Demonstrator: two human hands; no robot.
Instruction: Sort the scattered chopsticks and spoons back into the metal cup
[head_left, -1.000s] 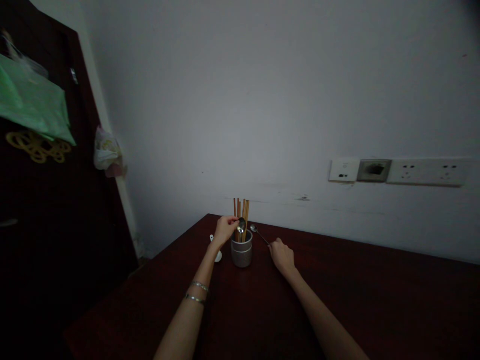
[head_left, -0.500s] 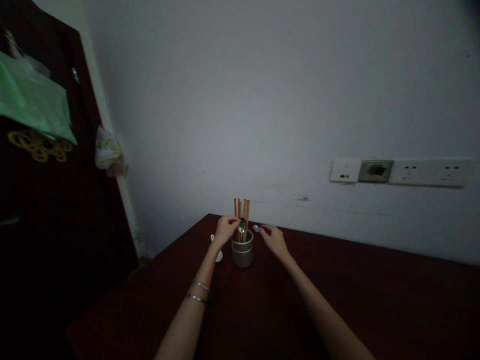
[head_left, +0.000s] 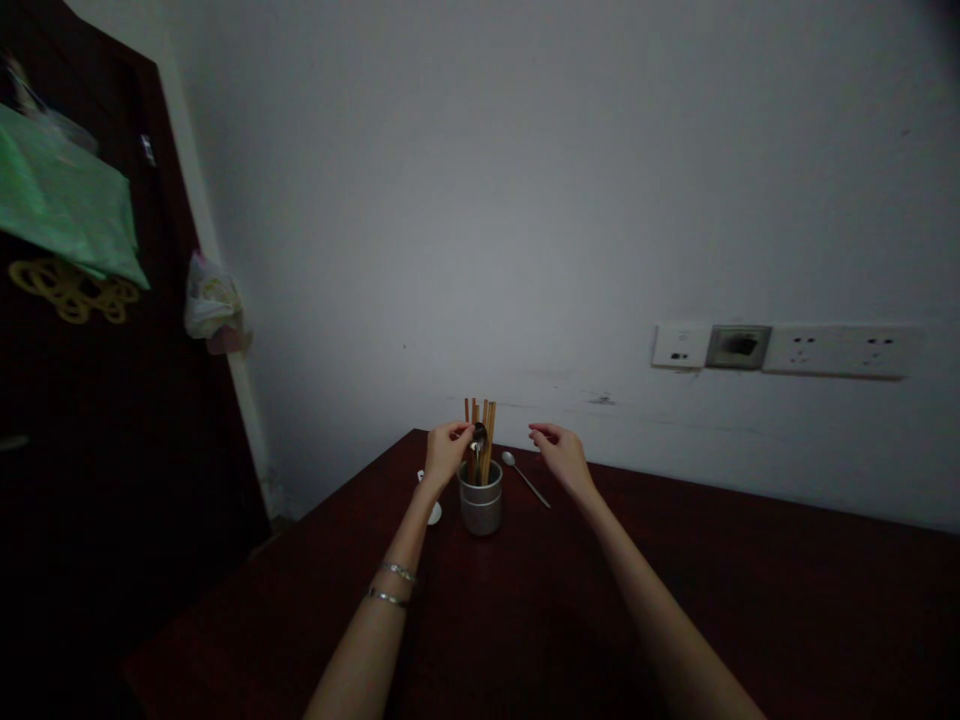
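Observation:
My left hand point(head_left: 445, 454) pinches a metal spoon point(head_left: 480, 434) near its dark, shiny bowl. This spoon stands bowl-up in a grey metal utensil holder point(head_left: 481, 513), among several wooden chopsticks point(head_left: 490, 432). To the right of the holder, a long-handled spoon point(head_left: 529, 487) lies on the table, its pale bowl pointing toward the wall. My right hand point(head_left: 564, 456) hovers above and beside that spoon, holding nothing, with thumb and fingertips slightly apart. Left of the holder a white spoon point(head_left: 435, 514) lies partly hidden behind my left wrist.
The dark red table point(head_left: 675, 560) meets a pale wall point(head_left: 525, 220) with sockets point(head_left: 802, 350) on the right. A dark door point(head_left: 112, 420) stands at the left, hung with a green cloth point(head_left: 67, 195). A plastic bag point(head_left: 212, 300) hangs near the door frame.
My right hand has let go of the long-handled spoon and lifted up and to the right, leaving it on the table. My left hand keeps its pinch on the spoon in the holder.

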